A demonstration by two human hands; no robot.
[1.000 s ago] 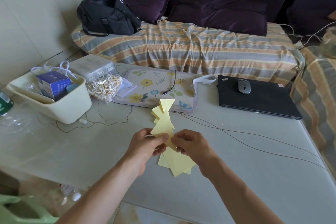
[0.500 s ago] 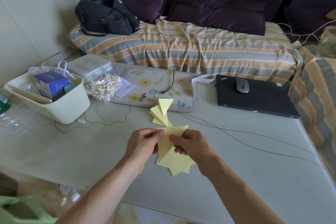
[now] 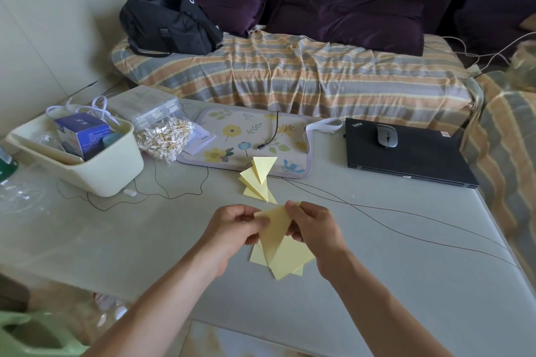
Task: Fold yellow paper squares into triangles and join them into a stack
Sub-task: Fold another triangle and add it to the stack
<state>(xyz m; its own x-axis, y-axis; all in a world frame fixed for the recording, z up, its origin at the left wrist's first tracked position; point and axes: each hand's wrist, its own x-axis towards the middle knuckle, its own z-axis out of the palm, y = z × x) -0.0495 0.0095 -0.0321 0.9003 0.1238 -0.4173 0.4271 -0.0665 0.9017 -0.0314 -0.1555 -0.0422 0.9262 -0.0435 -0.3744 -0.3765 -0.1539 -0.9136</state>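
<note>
Both hands work over the near middle of the pale grey surface (image 3: 377,284). Left hand (image 3: 232,226) pinches the left corner of a folded yellow sheet (image 3: 272,229); right hand (image 3: 313,226) pinches its upper right edge, fingers curled round the paper. Sheet is held just above the surface, top edge level, lower point hanging down over a loose pile of flat yellow squares (image 3: 293,258) that lies fanned under the hands.

Further back, well apart from the hands, a chain of finished triangles (image 3: 258,180) rests at the front edge of a floral mat (image 3: 232,136), pieces overlapping like scales, topmost one pointing down.

Handling, as judged: paper is thin, very light, limp, matte. It should crease sharply and keep the fold but will buckle if squeezed mid-sheet. Best taken at corners and along the folded edge, fingertip pressure only. Flat sheets in the pile probably cling together, so lifting one may drag its neighbour.

Surroundings: smooth cream plastic bin (image 3: 95,171) at left holding a blue carton (image 3: 82,135); a crinkled clear bag of cotton swabs (image 3: 165,139) beside it; closed black laptop (image 3: 406,151) with a grey mouse (image 3: 386,135) on top at right; thin dark cables (image 3: 406,214) trailing across the surface; striped cloth on the sofa (image 3: 290,75) behind.
</note>
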